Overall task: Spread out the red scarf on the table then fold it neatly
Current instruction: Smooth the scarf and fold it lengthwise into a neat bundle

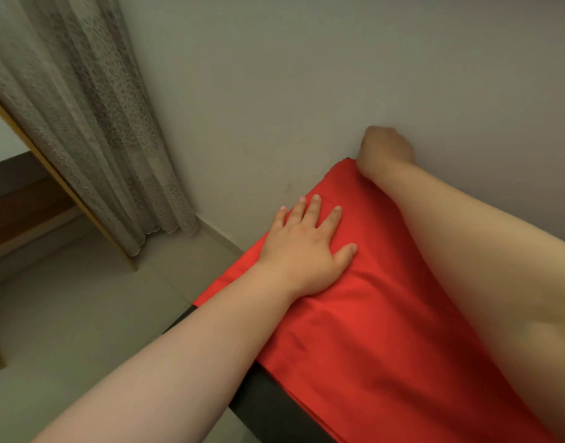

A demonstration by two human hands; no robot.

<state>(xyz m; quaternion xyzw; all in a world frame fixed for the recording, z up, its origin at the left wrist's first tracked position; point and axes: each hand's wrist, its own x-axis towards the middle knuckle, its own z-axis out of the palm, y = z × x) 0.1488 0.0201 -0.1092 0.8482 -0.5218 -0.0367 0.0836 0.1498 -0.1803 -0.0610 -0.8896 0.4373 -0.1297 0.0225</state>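
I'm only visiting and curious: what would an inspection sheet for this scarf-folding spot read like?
Surface: dark table, mostly covered, set against the wall.
Job's things: red scarf lies spread flat along the table, with a few soft creases.
Clutter: nothing seen.
Hands: left hand presses flat on the scarf, fingers straight; right hand is curled at the scarf's far corner, its grip hidden.
Cables: nothing seen.
Surroundings: grey patterned curtain, pale floor, wooden furniture at left.

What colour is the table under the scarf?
The table is black, seen best in the head view.
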